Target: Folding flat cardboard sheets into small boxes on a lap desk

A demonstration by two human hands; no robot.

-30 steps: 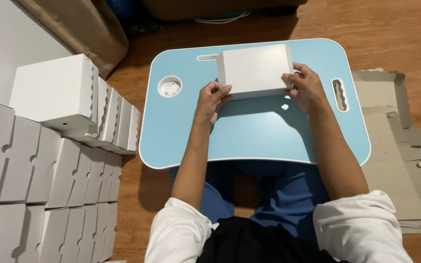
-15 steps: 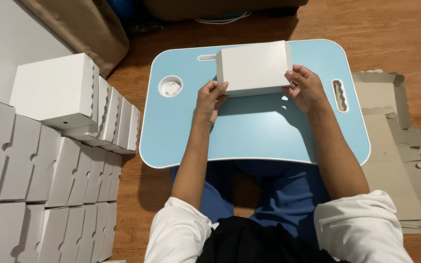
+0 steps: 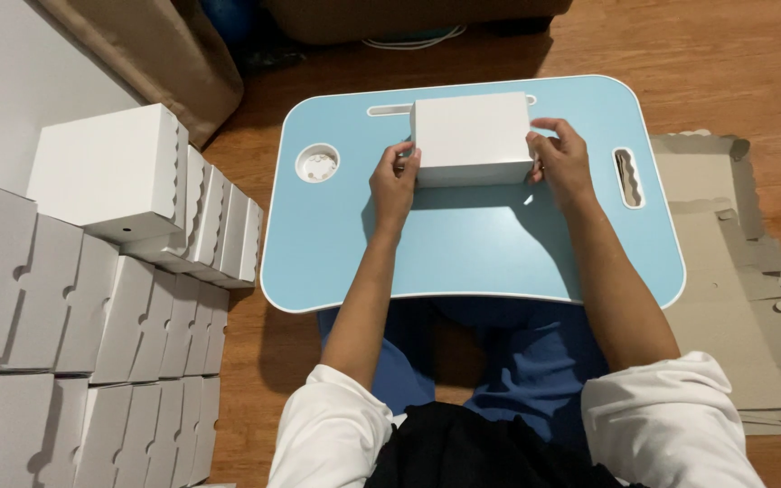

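Stacks of folded white boxes (image 3: 92, 361) stood along the far left, packed in rows, scalloped edges facing right, one assembled white cube (image 3: 106, 172) perched on top. Grey wall behind them, brown cushion (image 3: 151, 54) at far upper left. Narrow strip of wooden floor (image 3: 246, 325) open between stacks and blue lap table (image 3: 463, 244).

Round cup recess (image 3: 317, 164) sunk in table's left part. Near half of tabletop bare and open, rounded white-trimmed edge toward the body.

Left hand (image 3: 395, 181) curled against left end of white box (image 3: 473, 137), fingers gripping its side. Box closed, plain, unlabelled, resting on far middle of table, long axis running left to right, parallel with far table edge, broad top face upward. Slot at far edge partly hidden behind box. Right hand (image 3: 560, 161) clasped on box's right end, fingers bent over upper corner, thumb on near face.

Handle cut-out (image 3: 627, 177) right of that hand, near table's right edge. Flat brown cardboard blanks (image 3: 752, 289) spread on floor at far right, notched edges showing, lying just beside table.
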